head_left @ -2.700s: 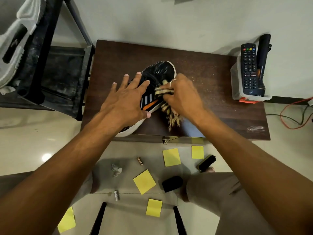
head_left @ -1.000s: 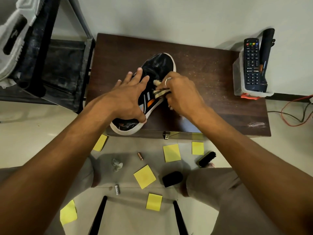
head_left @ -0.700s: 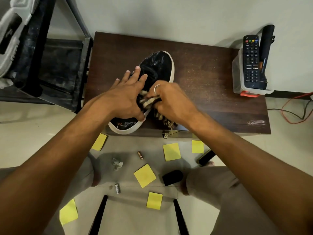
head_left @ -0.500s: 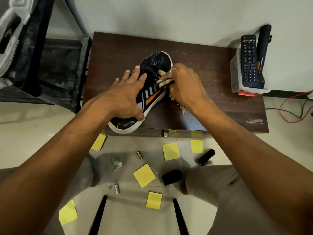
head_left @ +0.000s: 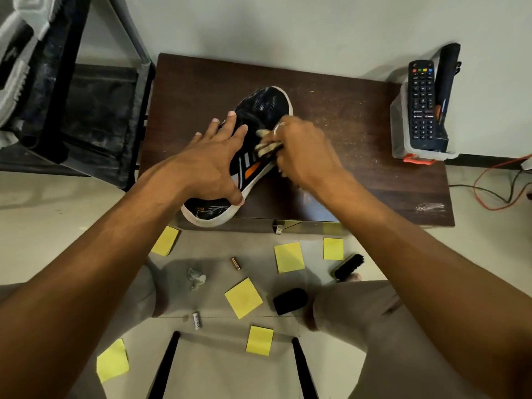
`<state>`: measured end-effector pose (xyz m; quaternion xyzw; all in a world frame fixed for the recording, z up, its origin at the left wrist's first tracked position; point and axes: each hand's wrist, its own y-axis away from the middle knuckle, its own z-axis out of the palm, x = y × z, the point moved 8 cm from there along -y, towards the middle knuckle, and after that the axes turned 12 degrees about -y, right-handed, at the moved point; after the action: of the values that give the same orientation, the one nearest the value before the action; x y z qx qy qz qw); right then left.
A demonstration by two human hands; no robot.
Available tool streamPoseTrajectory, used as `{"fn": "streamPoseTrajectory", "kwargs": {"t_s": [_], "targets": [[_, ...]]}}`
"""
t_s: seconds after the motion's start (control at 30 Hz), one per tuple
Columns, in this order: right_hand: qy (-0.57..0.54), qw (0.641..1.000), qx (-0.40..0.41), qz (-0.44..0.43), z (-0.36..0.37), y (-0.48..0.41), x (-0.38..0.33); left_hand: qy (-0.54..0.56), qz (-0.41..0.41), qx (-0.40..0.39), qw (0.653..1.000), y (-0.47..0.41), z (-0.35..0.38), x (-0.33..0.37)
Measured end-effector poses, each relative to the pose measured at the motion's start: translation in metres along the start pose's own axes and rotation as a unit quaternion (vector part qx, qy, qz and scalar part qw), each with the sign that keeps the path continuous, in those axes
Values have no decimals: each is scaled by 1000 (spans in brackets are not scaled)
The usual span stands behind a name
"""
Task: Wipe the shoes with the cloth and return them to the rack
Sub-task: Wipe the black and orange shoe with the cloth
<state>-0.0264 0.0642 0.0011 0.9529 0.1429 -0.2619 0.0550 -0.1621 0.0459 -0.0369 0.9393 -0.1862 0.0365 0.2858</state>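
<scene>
head view: white-striped shoe (head_left: 264, 106), cloth (head_left: 266, 146)

shoe (head_left: 264, 106): black mesh, white sole (orange stripe) | sticky notes (head_left: 243, 301): yellow

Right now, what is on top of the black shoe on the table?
The left hand lies flat on the shoe, with straight fingers. The right hand holds the cloth against its side. The two hands hide the middle part of the shoe.

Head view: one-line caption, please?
Left hand steadies a black sneaker on a wooden table; right hand wipes its side with a cloth.
</scene>
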Motion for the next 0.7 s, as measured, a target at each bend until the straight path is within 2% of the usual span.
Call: {"fn": "streamPoseTrajectory", "kwargs": {"t_s": [0.07,0.17,0.33,0.4,0.57,0.7], "targets": [[21,999,29,18,-9,-5,8,-1,1,3,1000,0,0,0],[32,999,-4,-4,1,-4,0,-3,-2,5,1000,0,-1,0],[-90,990,-92,-56,21,10,-22,-5,-11,8,1000,-3,-1,1],[-105,986,-109,-69,23,10,-25,-6,-11,13,1000,-3,-1,1],[-22,1000,-18,3,1,-4,3,-10,-8,17,1000,-2,0,1],[-1,998,37,46,-16,-7,21,-43,-14,20,999,1,-4,3]]}}
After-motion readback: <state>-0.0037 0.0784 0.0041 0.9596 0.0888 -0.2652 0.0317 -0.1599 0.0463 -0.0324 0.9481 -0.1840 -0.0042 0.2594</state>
